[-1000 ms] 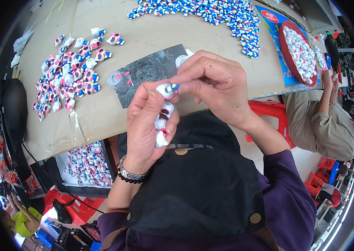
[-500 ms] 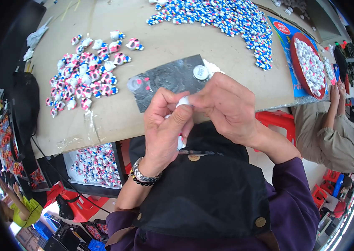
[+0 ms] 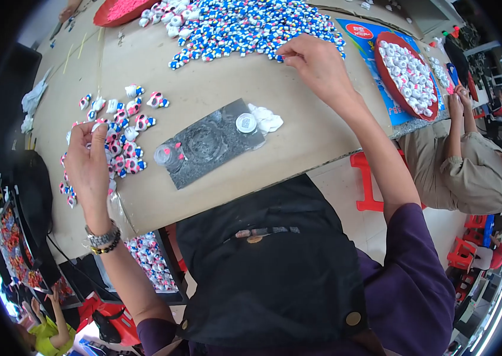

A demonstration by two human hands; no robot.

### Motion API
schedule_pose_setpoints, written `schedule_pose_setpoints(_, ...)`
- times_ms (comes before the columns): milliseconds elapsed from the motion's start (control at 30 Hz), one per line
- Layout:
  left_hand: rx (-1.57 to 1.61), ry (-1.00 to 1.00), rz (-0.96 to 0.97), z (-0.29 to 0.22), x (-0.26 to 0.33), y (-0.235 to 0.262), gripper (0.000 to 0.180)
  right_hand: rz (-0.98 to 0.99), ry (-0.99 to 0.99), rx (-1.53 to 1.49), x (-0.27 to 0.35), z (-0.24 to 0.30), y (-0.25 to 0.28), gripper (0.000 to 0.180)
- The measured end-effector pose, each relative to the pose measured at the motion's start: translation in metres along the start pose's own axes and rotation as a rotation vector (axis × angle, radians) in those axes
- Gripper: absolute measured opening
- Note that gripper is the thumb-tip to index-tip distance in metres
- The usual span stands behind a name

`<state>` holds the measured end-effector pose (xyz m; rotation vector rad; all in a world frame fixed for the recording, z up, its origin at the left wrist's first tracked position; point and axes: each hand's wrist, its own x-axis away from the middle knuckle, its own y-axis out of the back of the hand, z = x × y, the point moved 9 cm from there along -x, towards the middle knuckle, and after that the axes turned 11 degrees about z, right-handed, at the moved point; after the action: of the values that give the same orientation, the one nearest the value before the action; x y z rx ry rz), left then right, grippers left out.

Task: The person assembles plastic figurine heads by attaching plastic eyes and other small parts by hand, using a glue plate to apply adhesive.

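Note:
My left hand [image 3: 88, 163] is over the group of small pink, white and blue figurines [image 3: 134, 165] on the left of the table. Between its thumb and fingers shows a white-headed figurine [image 3: 100, 127], mostly covered by the hand. My right hand [image 3: 321, 70] reaches across to the front edge of a wide pile of tiny blue-and-white pieces [image 3: 245, 29]. Its thumb and index finger are pinched together there; what lies between them is too small to make out. A dark grey board [image 3: 206, 142] lies between my hands, bearing a small round white-lidded jar [image 3: 246, 123] and bits of pink.
A crumpled white wad [image 3: 267, 118] lies beside the board. At the right stands a red bowl [image 3: 380, 68] of white-and-pink pieces, on a blue printed sheet [image 3: 352, 40]. Another red dish [image 3: 104, 18] holds pink bits at the far left. A co-worker [image 3: 470, 169] sits at the right.
My hands were together in front of me, working on a white piece. They have parted: the left moved to the figurines, the right out to the blue-and-white pile. The view has shifted.

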<state>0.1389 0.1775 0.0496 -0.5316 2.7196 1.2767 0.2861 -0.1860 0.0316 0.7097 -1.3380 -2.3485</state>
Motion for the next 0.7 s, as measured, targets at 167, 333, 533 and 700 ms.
schedule_pose_setpoints(167, -0.407, 0.141, 0.100, 0.006, -0.015, 0.000, 0.031, -0.020, 0.078, 0.294, -0.013, 0.020, -0.009, 0.018)
schedule_pose_setpoints(333, -0.095, 0.123, -0.004, 0.011, -0.008, 0.011, 0.026, 0.044, 0.091, 0.380, -0.013, 0.026, -0.019, 0.018)
schedule_pose_setpoints(533, 1.704, 0.249, 0.400, -0.037, 0.049, -0.044, 0.028, 0.066, 0.114, 0.373, -0.005, 0.030, -0.021, 0.013)
schedule_pose_setpoints(700, 2.058, 0.384, 0.601, -0.082, 0.095, -0.102, 0.030, 0.008, 0.108, 0.090, 0.005, 0.029, -0.006, 0.012)
